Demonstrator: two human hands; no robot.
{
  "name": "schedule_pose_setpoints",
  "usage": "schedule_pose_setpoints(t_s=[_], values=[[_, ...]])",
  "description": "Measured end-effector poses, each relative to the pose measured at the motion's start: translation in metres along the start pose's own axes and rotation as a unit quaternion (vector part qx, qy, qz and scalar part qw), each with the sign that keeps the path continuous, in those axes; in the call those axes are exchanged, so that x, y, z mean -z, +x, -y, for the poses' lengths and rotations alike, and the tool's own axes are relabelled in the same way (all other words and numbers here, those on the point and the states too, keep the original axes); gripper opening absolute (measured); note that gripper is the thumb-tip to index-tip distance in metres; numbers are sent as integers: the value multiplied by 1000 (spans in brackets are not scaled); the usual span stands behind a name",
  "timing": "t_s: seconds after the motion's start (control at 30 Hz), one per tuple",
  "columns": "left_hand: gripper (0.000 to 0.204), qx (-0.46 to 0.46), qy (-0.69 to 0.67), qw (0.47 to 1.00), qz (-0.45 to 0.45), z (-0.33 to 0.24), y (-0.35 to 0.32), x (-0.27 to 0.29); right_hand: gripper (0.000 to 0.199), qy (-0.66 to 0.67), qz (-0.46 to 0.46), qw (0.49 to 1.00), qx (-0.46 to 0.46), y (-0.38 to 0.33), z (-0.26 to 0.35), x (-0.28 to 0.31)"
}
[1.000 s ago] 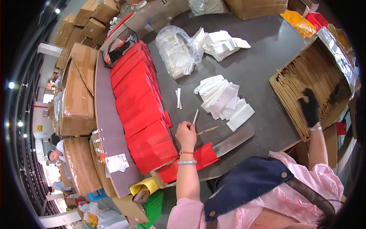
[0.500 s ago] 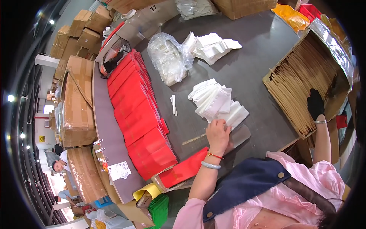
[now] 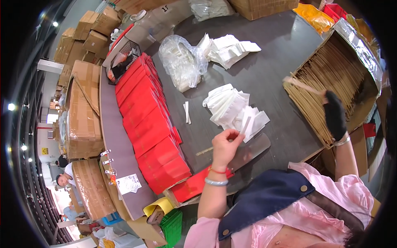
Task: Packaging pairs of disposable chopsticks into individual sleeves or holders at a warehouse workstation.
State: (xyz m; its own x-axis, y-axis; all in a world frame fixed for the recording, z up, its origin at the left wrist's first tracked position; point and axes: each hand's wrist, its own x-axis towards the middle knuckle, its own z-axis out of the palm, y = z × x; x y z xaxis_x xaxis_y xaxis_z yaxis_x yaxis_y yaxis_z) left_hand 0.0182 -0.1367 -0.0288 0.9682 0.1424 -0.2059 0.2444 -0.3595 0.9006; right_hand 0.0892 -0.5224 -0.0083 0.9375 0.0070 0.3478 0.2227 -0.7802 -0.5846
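My left hand (image 3: 226, 148) is closed in a pinch on a narrow white strip (image 3: 247, 124), above the near edge of a fanned pile of white paper-like sleeves (image 3: 226, 103). My right hand (image 3: 334, 116), in a black glove with bare fingertips, grips a slim tan stick (image 3: 305, 85), blurred by motion. It is over an open carton (image 3: 357, 41) packed with rows of similar thin brown sticks (image 3: 331, 70). Below my left hand lie a red sleeve (image 3: 194, 184), partly behind my wrist, and a clear plastic strip (image 3: 258, 147) on the dark table.
Overlapping red sleeves (image 3: 149, 124) line the table's left side. Farther back are a clear plastic bag (image 3: 182, 62) and another white pile (image 3: 231, 49). Two white strips (image 3: 187, 112) lie left of the near pile. A wire basket (image 3: 124, 62) stands at the far left.
My right hand has drawn a slim tan stick from the carton. My left hand has moved slightly left and now holds a white strip upright from the pile.
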Motion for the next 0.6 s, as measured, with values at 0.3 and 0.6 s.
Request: schedule_pose_setpoints(t_s=[0.3, 0.6], values=[[45, -117, 287, 949, -59, 19, -77, 11, 22, 97, 377, 903, 183, -27, 93, -87], [66, -100, 323, 940, -53, 26, -94, 7, 9, 176, 322, 889, 275, -53, 102, -140]])
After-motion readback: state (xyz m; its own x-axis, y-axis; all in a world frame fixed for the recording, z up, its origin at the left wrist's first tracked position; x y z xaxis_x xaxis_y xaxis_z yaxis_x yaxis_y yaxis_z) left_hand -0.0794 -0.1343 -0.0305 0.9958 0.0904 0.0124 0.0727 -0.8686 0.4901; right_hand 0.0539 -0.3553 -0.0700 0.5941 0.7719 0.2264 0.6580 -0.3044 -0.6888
